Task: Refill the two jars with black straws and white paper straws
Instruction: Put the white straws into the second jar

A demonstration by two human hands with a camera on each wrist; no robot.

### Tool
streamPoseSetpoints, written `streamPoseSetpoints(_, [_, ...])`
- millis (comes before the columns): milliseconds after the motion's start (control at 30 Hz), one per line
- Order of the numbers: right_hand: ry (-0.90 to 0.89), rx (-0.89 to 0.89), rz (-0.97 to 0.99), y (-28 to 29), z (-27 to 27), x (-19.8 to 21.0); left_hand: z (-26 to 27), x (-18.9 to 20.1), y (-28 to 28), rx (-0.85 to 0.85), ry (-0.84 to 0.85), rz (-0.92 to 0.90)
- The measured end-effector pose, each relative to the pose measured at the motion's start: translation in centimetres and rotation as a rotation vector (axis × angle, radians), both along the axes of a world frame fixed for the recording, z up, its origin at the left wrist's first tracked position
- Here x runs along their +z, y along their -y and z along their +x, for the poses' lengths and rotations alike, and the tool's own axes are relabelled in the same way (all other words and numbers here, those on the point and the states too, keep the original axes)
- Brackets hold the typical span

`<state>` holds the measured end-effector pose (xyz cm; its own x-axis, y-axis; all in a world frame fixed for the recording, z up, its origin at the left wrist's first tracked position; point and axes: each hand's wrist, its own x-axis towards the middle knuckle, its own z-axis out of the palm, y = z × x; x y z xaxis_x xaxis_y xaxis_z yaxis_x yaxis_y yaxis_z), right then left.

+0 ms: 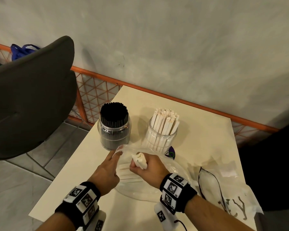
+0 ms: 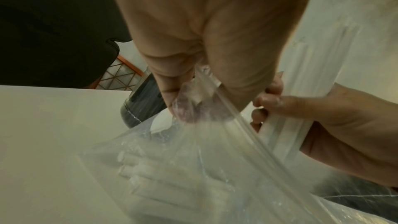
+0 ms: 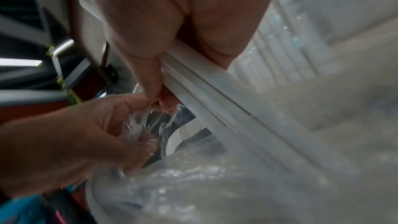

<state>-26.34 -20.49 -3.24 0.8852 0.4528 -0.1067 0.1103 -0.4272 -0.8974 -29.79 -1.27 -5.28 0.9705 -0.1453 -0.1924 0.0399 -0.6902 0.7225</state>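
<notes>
Right now your left hand [image 1: 105,170] pinches the mouth edge of the clear plastic bag [image 1: 173,169] in the middle of the cream table [image 1: 83,164], and your right hand [image 1: 147,169] is clenched around a bundle of white paper straws [image 1: 139,160], their ends poking out of your fist toward 12 o'clock. From the head view, the two jars stand just past your hands: the jar of black straws [image 1: 114,129] at 11 o'clock, packed full and upright, and the jar of white paper straws [image 1: 162,132] at 1 o'clock, its straws leaning a little. At 4 o'clock lies a second crumpled bag with black lettering [image 1: 232,197], and a dark chair [image 1: 32,97] sits off the table at 9 o'clock.

Your left wrist view adds what the head view hides: thumb and fingertips [image 2: 183,106] squeezing the film, more straws lying loose inside the bag [image 2: 172,168] at 6 o'clock, and your right hand [image 2: 323,117] at 3 o'clock wrapped round the bundle [image 2: 286,130]. The black jar [image 2: 142,103] peeks out behind your fingers.

Your right wrist view is blurred, but it shows the straws [image 3: 215,101] running diagonally out of your grip, with your left hand [image 3: 86,134] at 8 o'clock gathering the plastic [image 3: 193,185].
</notes>
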Motion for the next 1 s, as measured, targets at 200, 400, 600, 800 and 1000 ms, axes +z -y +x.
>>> streamPoseSetpoints(200, [-0.103,-0.177,0.231,0.0,-0.1,-1.0,-0.1,0.5,0.5,0.014,-0.012,0.022])
streamPoseSetpoints(400, [-0.114,-0.214,0.254,-0.6,-0.4,-1.8,0.0,0.2,0.6,0.027,-0.066,0.034])
streamPoseSetpoints(600, [-0.077,-0.157,0.480,-1.7,-0.1,3.7,0.2,0.1,0.4,0.020,-0.046,0.028])
streamPoseSetpoints(800, [0.102,-0.139,0.769,1.5,4.2,15.8,0.3,-0.2,0.2,0.003,-0.031,0.033])
streamPoseSetpoints(1000, [0.171,-0.339,0.649,4.7,10.9,16.8,0.1,-0.3,0.3,-0.018,0.017,0.018])
